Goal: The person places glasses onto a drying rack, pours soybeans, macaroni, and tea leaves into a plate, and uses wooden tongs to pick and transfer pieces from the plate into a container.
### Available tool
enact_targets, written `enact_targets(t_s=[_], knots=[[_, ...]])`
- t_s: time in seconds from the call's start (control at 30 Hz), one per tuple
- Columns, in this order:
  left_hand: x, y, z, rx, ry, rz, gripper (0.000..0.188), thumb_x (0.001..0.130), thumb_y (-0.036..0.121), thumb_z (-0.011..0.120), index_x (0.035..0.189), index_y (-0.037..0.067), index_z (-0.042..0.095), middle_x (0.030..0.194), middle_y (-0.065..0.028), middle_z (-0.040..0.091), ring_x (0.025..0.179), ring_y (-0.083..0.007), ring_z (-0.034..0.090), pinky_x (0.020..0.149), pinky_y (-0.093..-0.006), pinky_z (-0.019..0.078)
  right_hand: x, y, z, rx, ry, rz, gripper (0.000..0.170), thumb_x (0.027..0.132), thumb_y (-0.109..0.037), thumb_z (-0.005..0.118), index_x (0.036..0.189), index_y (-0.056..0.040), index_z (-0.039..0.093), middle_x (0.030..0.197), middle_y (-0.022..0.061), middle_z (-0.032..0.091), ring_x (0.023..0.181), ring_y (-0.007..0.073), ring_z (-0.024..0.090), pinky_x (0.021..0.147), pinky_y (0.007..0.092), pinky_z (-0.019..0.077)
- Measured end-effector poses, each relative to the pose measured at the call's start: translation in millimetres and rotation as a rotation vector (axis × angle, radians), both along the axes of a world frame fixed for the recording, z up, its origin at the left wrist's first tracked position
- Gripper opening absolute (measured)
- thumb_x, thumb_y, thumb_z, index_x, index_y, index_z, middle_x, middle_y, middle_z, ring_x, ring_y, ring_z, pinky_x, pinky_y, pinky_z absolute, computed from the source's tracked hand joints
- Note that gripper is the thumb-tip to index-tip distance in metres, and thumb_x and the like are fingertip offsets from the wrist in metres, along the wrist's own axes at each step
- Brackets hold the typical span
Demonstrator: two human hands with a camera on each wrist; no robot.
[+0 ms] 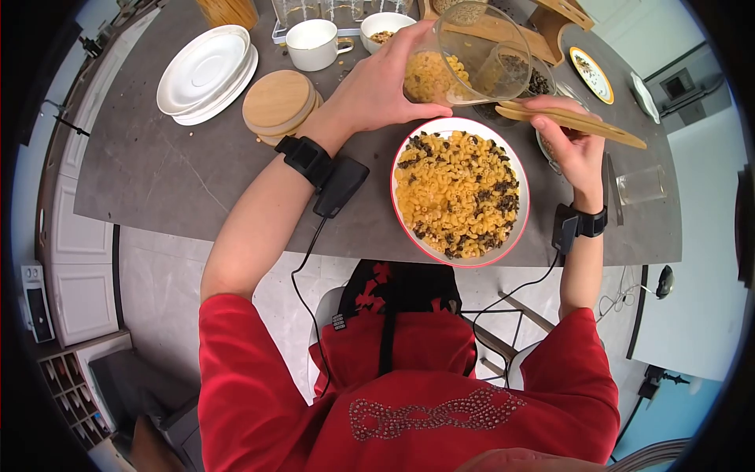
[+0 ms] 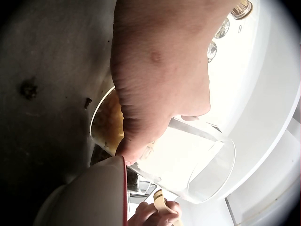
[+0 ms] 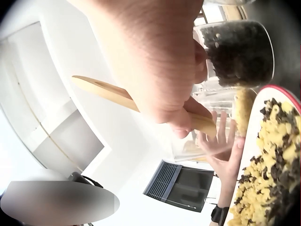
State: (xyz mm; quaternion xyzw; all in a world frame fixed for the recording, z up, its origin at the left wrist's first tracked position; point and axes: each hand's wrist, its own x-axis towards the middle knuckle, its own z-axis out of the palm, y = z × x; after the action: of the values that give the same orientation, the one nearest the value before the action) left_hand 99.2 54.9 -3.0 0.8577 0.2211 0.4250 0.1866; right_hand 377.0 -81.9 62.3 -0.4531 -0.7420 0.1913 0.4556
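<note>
My left hand (image 1: 381, 86) grips a clear glass jar (image 1: 486, 47) behind the bowl, its thumb along the near side. Yellow macaroni (image 1: 431, 77) lies inside the jar, whose wide mouth leans to the right. Through the glass, the left fingers (image 3: 221, 134) show in the right wrist view. My right hand (image 1: 572, 145) holds a long flat wooden utensil (image 1: 586, 122), its left end close to the jar. Below both hands stands a red-rimmed white bowl (image 1: 399, 206), full of macaroni mixed with dark bits. A second glass jar (image 3: 240, 54) of dark bits is beside the right hand.
Stacked white plates (image 1: 206, 72), wooden lids (image 1: 279, 101) and a white cup (image 1: 312, 46) stand to the left. Behind are a small white bowl (image 1: 385, 25) and a wooden board (image 1: 515, 35). A rimmed plate (image 1: 591, 72) and a drinking glass (image 1: 643, 186) are at right.
</note>
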Motion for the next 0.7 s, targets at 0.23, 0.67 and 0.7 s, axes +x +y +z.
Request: enact_targets(t_s=[0.23, 0.67, 0.7], knots=[[0, 0, 0, 0.013, -0.008, -0.004, 0.112, 0.072, 0.053, 0.092, 0.157, 0.012, 0.031, 0.149, -0.0243, 0.052, 0.131, -0.0433, 0.058, 0.105, -0.0496, 0.0532, -22, 5, -11, -0.031, -0.276, 0.167, 0.021, 0.088, -0.016, 0.084, 0.107, -0.0073, 0.08, 0.101, 0.0062, 0.08, 0.085, 0.0178, 0.073, 0.079, 0.0316, 0.0564], [1, 0, 0, -0.007, -0.001, 0.005, 0.112, 0.072, 0.053, 0.092, 0.157, 0.013, 0.03, 0.148, -0.0248, 0.053, 0.129, -0.0448, 0.059, 0.104, -0.0505, 0.0534, -31, 5, -14, -0.051, -0.388, 0.186, 0.019, 0.089, -0.023, 0.082, 0.102, -0.0092, 0.079, 0.098, 0.0025, 0.079, 0.076, 0.0217, 0.067, 0.074, 0.0342, 0.0488], [1, 1, 0, 0.01, -0.006, 0.0, 0.112, 0.072, 0.053, 0.092, 0.157, 0.013, 0.03, 0.149, -0.0247, 0.052, 0.128, -0.0451, 0.06, 0.103, -0.0504, 0.0537, -31, 4, -14, -0.048, -0.361, 0.187, 0.019, 0.089, -0.022, 0.082, 0.103, -0.0089, 0.079, 0.098, 0.0024, 0.079, 0.076, 0.0217, 0.066, 0.074, 0.0339, 0.0486]])
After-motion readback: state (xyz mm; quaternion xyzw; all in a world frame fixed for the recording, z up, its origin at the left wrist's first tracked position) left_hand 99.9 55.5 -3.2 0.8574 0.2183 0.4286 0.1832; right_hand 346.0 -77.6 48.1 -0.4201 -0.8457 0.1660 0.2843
